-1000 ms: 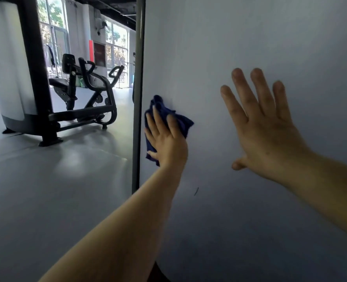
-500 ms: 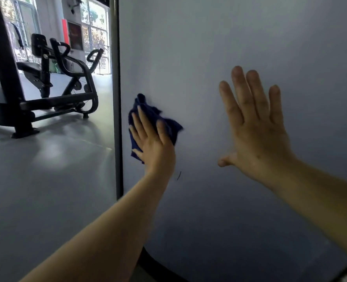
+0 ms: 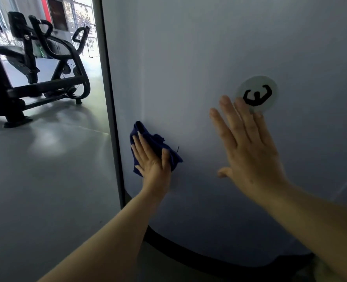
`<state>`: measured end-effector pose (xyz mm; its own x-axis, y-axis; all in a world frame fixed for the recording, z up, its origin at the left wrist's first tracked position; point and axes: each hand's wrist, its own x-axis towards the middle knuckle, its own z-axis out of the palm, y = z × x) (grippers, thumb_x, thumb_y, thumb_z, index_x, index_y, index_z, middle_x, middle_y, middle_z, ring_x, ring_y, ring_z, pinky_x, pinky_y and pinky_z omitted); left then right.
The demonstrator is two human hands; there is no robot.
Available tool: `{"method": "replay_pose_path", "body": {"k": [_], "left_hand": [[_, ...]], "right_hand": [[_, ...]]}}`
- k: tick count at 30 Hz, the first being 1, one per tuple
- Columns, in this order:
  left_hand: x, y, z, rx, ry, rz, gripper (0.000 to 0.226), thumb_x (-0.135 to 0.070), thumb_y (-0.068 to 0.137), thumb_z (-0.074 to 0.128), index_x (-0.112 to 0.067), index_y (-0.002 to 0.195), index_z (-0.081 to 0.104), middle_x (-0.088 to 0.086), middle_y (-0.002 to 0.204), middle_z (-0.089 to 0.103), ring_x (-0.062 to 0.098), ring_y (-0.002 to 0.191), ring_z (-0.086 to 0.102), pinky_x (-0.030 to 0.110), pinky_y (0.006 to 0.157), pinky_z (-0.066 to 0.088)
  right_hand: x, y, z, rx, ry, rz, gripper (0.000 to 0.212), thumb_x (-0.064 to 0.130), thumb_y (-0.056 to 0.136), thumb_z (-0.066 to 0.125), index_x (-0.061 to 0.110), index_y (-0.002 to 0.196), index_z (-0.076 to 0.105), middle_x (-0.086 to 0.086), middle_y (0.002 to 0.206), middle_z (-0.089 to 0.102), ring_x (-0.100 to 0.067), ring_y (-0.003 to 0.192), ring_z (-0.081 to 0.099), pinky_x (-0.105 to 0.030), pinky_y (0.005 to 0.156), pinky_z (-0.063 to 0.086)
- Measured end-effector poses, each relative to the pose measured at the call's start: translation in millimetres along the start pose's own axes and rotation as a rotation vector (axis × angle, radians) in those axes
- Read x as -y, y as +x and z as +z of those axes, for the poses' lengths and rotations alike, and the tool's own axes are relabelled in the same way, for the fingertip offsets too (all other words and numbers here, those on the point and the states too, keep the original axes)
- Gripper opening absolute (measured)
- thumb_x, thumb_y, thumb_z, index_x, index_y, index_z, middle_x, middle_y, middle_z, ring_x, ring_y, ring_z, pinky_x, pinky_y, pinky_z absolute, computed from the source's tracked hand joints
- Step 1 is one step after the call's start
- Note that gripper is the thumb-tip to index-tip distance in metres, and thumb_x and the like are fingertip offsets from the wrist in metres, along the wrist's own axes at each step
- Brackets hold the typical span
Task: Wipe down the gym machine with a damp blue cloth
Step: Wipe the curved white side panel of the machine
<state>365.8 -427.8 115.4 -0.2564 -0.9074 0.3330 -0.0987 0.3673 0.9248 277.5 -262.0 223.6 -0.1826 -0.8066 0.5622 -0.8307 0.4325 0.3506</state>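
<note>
I see the blue cloth point(image 3: 154, 148) bunched against the machine's pale grey panel point(image 3: 188, 58), low down and just beside its dark left edge strip point(image 3: 112, 110). My left hand point(image 3: 153, 161) presses it flat there, fingers point(image 3: 141, 147) straight and spread over the fabric, thumb lying along its right side. My right hand point(image 3: 248, 151) lies open against the panel, well to the right of the cloth, fingers extended, fingertips overlapping the lower edge of a round sticker point(image 3: 257, 93). The sticker carries a black flexing-arms figure; I read no writing on it. Beyond the panel's edge, a black exercise machine point(image 3: 46, 64) stands on the glossy grey floor point(image 3: 46, 180) before bright windows point(image 3: 81, 15).
</note>
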Motion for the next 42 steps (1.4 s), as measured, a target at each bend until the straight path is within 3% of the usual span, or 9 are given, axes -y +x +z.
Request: {"method": "replay_pose_path", "body": {"k": [4,8,13,17,23,27,32,37,42], "left_hand": [[-42,12,11,-0.098,-0.008,0.020,0.084,-0.057,0.084,0.030,-0.032,0.153,-0.012,-0.008,0.162,-0.017,0.014,0.149,-0.015,0.058,0.115,-0.007],[3,-9,15,-0.062,0.134,0.236,0.079,-0.064,0.087,0.028,-0.033,0.148,-0.011,-0.011,0.159,-0.020,0.006,0.146,-0.021,0.056,0.117,-0.012],[-21,-2,20,-0.108,-0.001,0.007,0.086,-0.059,0.083,0.035,-0.033,0.151,-0.010,-0.007,0.162,-0.016,0.016,0.150,-0.013,0.059,0.117,-0.005],[-13,-4,18,-0.149,0.020,0.179,0.084,-0.063,0.084,0.031,-0.028,0.151,-0.006,-0.004,0.162,-0.011,0.019,0.150,-0.007,0.056,0.119,-0.003],[-27,-3,21,-0.135,-0.025,0.012,0.080,-0.051,0.096,0.046,-0.027,0.155,-0.003,-0.003,0.163,-0.013,0.019,0.150,-0.009,0.056,0.119,-0.002],[0,-9,18,-0.139,0.026,0.182,0.077,-0.056,0.093,0.039,-0.032,0.151,-0.004,-0.002,0.163,-0.009,0.020,0.151,-0.002,0.054,0.120,0.002],[-6,-18,24,-0.099,-0.063,-0.152,0.079,-0.054,0.091,0.035,-0.033,0.151,-0.014,-0.008,0.162,-0.017,0.014,0.150,-0.012,0.057,0.119,-0.002],[-13,-16,35,-0.138,0.149,0.278,0.071,-0.062,0.091,0.023,-0.045,0.145,-0.021,-0.020,0.155,-0.030,0.009,0.146,-0.024,0.049,0.116,-0.019],[14,-12,20,-0.133,-0.087,-0.038,0.065,-0.071,0.077,0.018,-0.058,0.133,-0.011,-0.023,0.157,-0.012,0.007,0.149,-0.009,0.055,0.119,-0.004]], "right_hand": [[2,2,2,-0.021,0.019,0.023,0.149,0.039,0.044,0.094,0.009,0.157,0.003,-0.010,0.164,-0.007,-0.031,0.151,-0.009,-0.044,0.121,-0.009],[1,3,6,-0.027,0.008,0.010,0.147,0.040,0.046,0.094,0.010,0.157,0.002,-0.010,0.164,-0.008,-0.031,0.151,-0.010,-0.044,0.121,-0.010],[3,3,6,-0.033,0.017,0.011,0.146,0.041,0.047,0.093,0.010,0.157,0.003,-0.011,0.164,-0.007,-0.031,0.151,-0.009,-0.045,0.121,-0.008],[2,1,7,-0.031,0.000,0.007,0.145,0.041,0.049,0.093,0.010,0.157,0.001,-0.011,0.164,-0.008,-0.031,0.151,-0.009,-0.046,0.121,-0.006],[3,0,7,-0.057,0.021,0.012,0.146,0.037,0.048,0.095,0.009,0.157,0.003,-0.012,0.164,-0.006,-0.032,0.151,-0.008,-0.047,0.121,-0.005],[3,-1,7,-0.030,0.019,0.014,0.146,0.036,0.048,0.095,0.009,0.157,0.000,-0.011,0.164,-0.009,-0.031,0.150,-0.010,-0.047,0.121,-0.007],[4,0,7,-0.038,0.028,0.000,0.145,0.032,0.049,0.096,0.008,0.157,0.001,-0.011,0.164,-0.009,-0.032,0.151,-0.009,-0.047,0.121,-0.006],[14,-8,14,0.000,0.018,-0.031,0.149,0.034,0.043,0.097,0.004,0.156,0.004,-0.014,0.164,-0.005,-0.033,0.151,-0.005,-0.044,0.123,-0.003],[34,-23,44,0.015,-0.006,-0.120,0.136,0.013,0.049,0.094,0.002,0.155,0.010,-0.013,0.164,0.001,-0.030,0.152,0.001,-0.043,0.123,0.001]]}}
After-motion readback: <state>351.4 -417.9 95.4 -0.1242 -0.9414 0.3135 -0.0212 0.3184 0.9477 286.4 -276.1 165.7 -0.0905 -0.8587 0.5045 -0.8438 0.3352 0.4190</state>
